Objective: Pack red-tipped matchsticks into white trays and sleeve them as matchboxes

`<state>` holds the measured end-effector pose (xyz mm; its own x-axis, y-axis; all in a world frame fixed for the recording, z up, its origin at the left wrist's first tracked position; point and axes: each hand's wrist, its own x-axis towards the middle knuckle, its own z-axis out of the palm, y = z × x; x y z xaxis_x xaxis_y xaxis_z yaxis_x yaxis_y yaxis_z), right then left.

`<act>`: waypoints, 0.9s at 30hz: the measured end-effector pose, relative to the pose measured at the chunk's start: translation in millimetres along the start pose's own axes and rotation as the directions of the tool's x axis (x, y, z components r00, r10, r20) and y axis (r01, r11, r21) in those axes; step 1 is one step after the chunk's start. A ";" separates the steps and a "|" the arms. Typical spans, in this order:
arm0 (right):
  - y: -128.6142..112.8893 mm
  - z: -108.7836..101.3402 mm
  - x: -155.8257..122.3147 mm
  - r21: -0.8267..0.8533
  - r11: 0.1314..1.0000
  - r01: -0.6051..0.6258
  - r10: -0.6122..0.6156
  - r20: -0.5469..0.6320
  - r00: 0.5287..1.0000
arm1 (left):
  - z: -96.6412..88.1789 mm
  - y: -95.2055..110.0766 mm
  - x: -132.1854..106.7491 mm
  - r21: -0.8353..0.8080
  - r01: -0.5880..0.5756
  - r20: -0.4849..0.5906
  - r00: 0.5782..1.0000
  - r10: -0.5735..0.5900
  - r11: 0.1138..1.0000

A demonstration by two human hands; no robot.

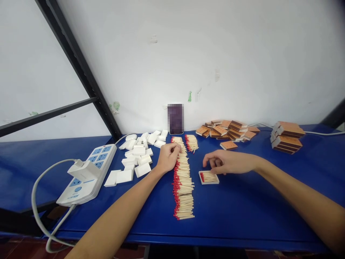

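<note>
A long row of red-tipped matches (183, 187) lies on the blue table, their heads to the left. Over the far part of this row is my left hand (169, 155), fingers curled together; what they hold, if anything, is hidden. A white matchbox tray (212, 182) with a layer of matches inside rests right of the row. My right hand (222, 162) hovers at the tray's far edge, fingers bent and apart, with its thumb close to the tray's rim. A smaller group of matches (191, 143) lies beyond, beside the row's far end.
White matchbox trays (138, 150) are scattered left of the row. Orange matchbox sleeves (231, 130) form a loose pile at the back right, with stacked matchboxes (288, 136) farther right. A power strip (93, 187) with a plugged-in charger sits left. A screen device (175, 119) leans against the wall.
</note>
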<state>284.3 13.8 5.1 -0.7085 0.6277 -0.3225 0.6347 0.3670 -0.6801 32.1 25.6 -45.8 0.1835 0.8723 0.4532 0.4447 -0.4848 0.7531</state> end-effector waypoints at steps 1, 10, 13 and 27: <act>-0.2 0.6 0.1 -0.016 1.000 0.008 -0.008 -0.011 1.000 | 0.0 -0.1 0.0 0.002 -0.002 0.000 1.000 0.002 1.000; 21.8 12.3 21.9 -0.204 0.977 0.058 -0.146 -0.450 0.881 | 0.1 0.2 0.4 -0.002 0.012 -0.012 1.000 -0.012 1.000; 36.2 14.9 40.1 -0.436 0.898 0.050 -0.287 -0.496 0.819 | 0.2 0.4 0.6 -0.007 0.021 -0.016 1.000 -0.021 1.000; 43.9 7.9 71.5 -0.655 0.755 -0.035 -0.375 -0.475 0.796 | -0.3 0.4 1.0 -0.004 0.037 -0.012 0.999 -0.037 0.999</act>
<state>259.0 69.5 -53.1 -0.6555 0.6884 0.3105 0.7062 0.7045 -0.0710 32.2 26.2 -44.9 0.1565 0.8888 0.4307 0.4478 -0.4525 0.7712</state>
